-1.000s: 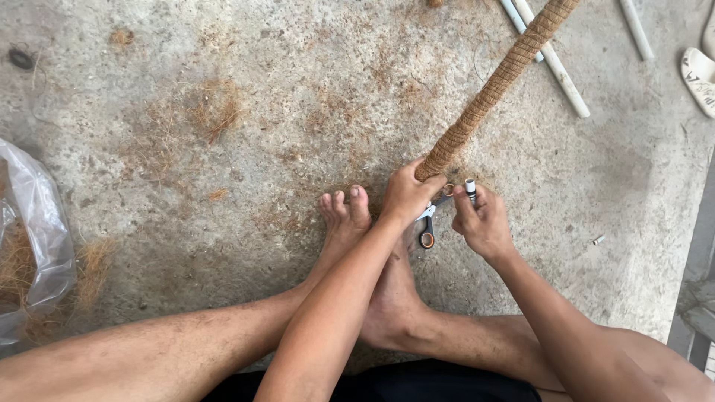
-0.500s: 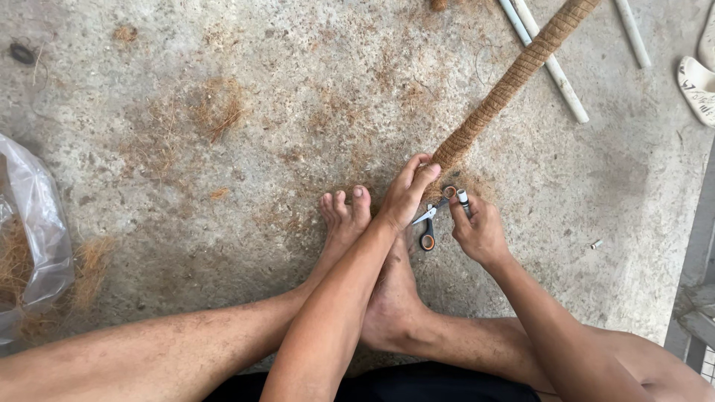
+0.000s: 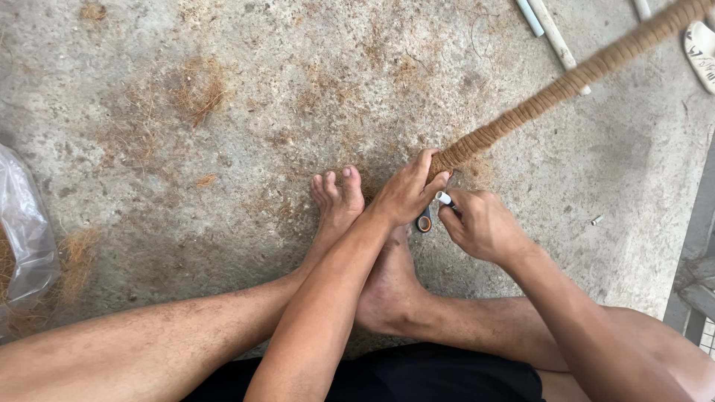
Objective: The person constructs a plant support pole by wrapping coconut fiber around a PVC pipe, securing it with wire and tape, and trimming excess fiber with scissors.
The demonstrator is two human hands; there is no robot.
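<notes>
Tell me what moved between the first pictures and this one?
The fibre-wrapped pole has tipped lower, its far end swinging right. The left hand stays gripping its near end. The right hand keeps the small white-tipped tool and has edged closer to that end. The bare feet, scissors and plastic bag stayed put.

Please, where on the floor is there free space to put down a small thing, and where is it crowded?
Free: the concrete floor between the plastic bag and the toes, only loose fibre there; also right of the right hand, below the wrapped pole. Crowded: around the left hand, scissors and feet.
</notes>
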